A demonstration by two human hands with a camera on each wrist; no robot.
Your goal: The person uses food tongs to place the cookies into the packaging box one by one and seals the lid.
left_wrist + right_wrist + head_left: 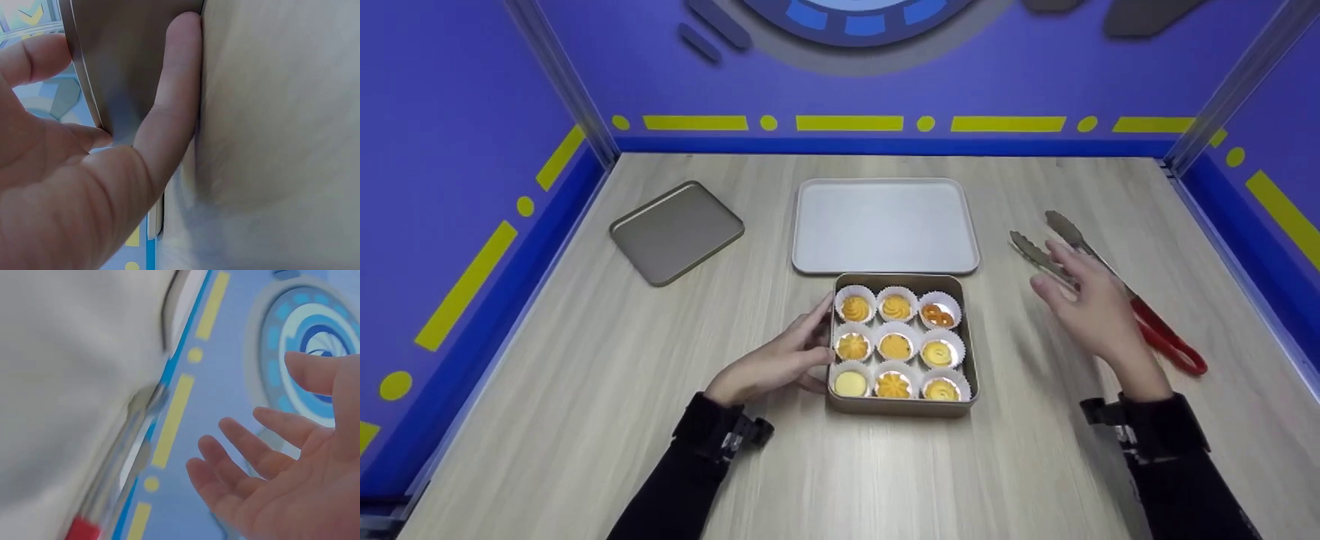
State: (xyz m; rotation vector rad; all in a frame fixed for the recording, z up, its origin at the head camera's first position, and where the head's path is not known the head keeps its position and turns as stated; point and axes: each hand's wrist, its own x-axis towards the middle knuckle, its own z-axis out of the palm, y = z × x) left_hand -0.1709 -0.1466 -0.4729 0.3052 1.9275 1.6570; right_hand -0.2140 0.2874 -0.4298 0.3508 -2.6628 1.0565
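Note:
A square metal tin [900, 407] stands in the middle of the table, holding several cookies in white paper cups, among them a pretzel-shaped one [937, 315] and a pale round one [850, 384]. My left hand [776, 364] rests against the tin's left wall. In the left wrist view, its fairly straight fingers [174, 79] touch the tin's side [124, 56] and rim. To the right, my right hand [1091, 304] hovers with spread fingers and nothing in it. Below it on the table lie the tongs [1159, 330], red-handled with scalloped metal tips, partly hidden by that hand.
Behind the tin lies a white rectangular tray [885, 225], very near its back edge. A brown metal lid [679, 232] lies inner side up at the back left. Blue-purple panels [855, 97] with yellow marks border the table [720, 300] at the back and sides.

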